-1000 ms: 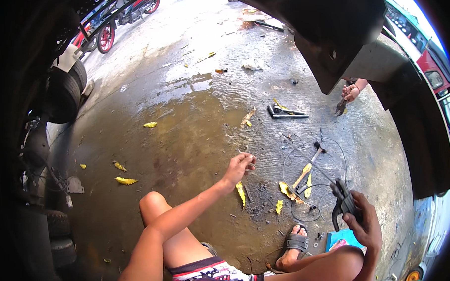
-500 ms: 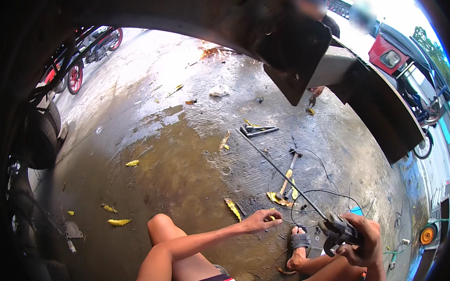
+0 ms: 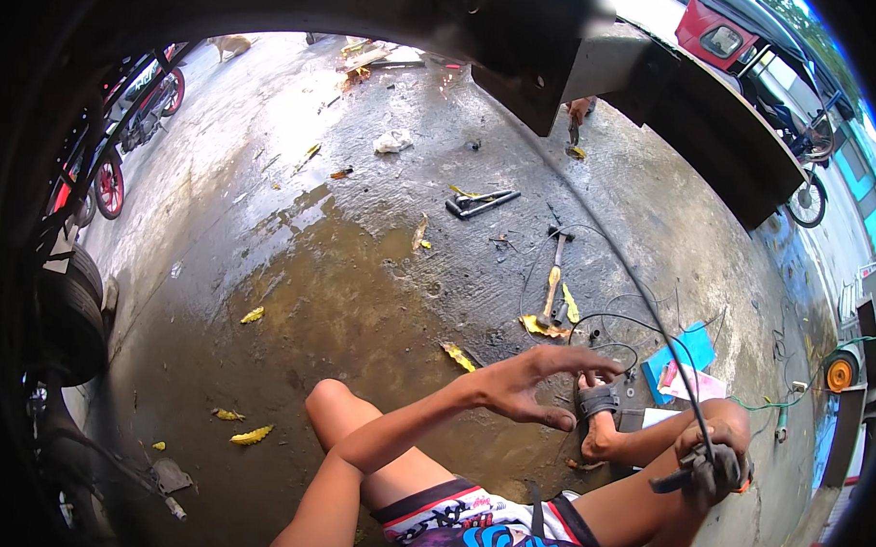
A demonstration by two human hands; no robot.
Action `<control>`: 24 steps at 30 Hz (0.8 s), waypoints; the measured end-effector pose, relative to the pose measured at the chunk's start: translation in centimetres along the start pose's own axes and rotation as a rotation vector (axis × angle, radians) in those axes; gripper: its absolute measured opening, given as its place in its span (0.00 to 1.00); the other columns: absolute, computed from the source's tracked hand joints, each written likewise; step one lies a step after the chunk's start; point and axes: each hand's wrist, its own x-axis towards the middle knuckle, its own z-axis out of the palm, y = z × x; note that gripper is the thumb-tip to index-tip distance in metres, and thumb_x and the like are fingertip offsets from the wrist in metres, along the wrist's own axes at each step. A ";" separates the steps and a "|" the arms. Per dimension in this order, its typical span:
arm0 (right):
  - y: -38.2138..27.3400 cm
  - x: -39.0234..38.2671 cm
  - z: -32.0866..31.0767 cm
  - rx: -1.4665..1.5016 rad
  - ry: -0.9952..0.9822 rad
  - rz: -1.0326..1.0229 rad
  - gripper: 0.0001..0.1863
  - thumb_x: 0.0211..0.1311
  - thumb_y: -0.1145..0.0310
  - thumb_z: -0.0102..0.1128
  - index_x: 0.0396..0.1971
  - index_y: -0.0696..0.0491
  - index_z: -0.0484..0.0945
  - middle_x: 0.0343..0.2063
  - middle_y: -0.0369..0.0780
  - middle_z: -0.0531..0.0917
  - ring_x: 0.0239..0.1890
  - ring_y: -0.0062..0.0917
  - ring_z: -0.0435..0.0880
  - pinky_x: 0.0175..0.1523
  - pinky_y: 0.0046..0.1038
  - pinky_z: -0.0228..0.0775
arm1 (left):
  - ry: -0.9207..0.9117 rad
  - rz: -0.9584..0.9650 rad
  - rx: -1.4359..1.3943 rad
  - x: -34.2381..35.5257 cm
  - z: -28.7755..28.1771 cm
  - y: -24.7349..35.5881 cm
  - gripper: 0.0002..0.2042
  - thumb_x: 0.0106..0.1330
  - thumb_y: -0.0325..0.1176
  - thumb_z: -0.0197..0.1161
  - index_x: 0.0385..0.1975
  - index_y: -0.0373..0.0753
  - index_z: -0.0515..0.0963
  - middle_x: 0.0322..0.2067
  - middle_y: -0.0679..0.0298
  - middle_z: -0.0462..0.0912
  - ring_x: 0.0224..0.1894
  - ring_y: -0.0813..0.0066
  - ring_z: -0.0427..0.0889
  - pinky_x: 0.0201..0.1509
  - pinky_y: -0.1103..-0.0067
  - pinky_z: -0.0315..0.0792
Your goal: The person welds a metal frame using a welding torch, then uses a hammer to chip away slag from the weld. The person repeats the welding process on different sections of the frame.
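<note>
My right hand (image 3: 730, 426) is wrapped round a dark welding electrode holder (image 3: 713, 473) at the lower right, over my bent leg. From its jaws a long thin welding rod (image 3: 642, 285) curves up and away to the left, its far end reaching the dark metal overhead. My left hand (image 3: 535, 383) hovers empty over the ground near my sandalled foot, thumb and fingers apart. A hammer (image 3: 554, 278) with a wooden handle lies on the concrete beyond it, among yellow leaves and thin black cable.
A dark steel beam (image 3: 699, 114) hangs across the top and upper right. Another person's hand (image 3: 580, 109) shows beneath it. Black metal bars (image 3: 484, 205) lie farther off. At right are a blue flat piece (image 3: 686, 354) and an orange wheel (image 3: 840, 372). Tyres (image 3: 70, 309) stand left.
My view has shifted. My left hand has risen and moved right, its fingers spreading. My right hand has tilted the electrode holder, and the rod now points more steeply upward.
</note>
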 end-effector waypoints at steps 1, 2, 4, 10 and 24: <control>0.4 -2.0 1.2 0.058 0.121 0.079 0.29 0.58 0.51 0.69 0.45 0.61 0.72 0.21 0.39 0.78 0.21 0.23 0.76 0.28 0.24 0.67 | 0.020 0.023 0.030 0.1 -0.6 0.8 0.41 0.56 0.61 0.68 0.63 0.36 0.71 0.57 0.54 0.77 0.52 0.64 0.79 0.59 0.66 0.70; 0.2 -3.3 3.0 0.092 0.213 0.133 0.32 0.58 0.50 0.70 0.49 0.61 0.69 0.23 0.40 0.77 0.22 0.22 0.75 0.29 0.24 0.67 | 0.039 0.064 0.048 0.4 -1.1 1.5 0.42 0.56 0.62 0.68 0.63 0.35 0.71 0.57 0.53 0.77 0.52 0.63 0.79 0.59 0.66 0.70; -0.2 -3.0 6.8 0.117 0.209 0.039 0.36 0.60 0.47 0.66 0.54 0.62 0.65 0.26 0.40 0.74 0.22 0.21 0.71 0.28 0.24 0.65 | 0.129 0.079 0.041 0.1 -1.9 2.8 0.47 0.57 0.72 0.59 0.63 0.33 0.70 0.56 0.52 0.78 0.52 0.62 0.79 0.59 0.65 0.70; 0.2 -2.3 12.9 0.029 0.155 0.064 0.54 0.42 0.42 0.79 0.56 0.60 0.54 0.28 0.36 0.67 0.19 0.15 0.63 0.23 0.18 0.56 | 0.213 0.134 -0.137 -1.4 -3.1 3.5 0.55 0.57 0.81 0.39 0.63 0.30 0.69 0.57 0.49 0.77 0.56 0.60 0.78 0.60 0.66 0.70; -0.2 -3.5 16.1 0.337 0.524 0.024 0.23 0.49 0.62 0.71 0.34 0.58 0.66 0.27 0.41 0.73 0.25 0.26 0.71 0.31 0.24 0.66 | 0.328 0.095 0.075 -3.4 -1.1 8.6 0.38 0.63 0.64 0.59 0.56 0.30 0.76 0.48 0.48 0.83 0.47 0.56 0.84 0.53 0.67 0.76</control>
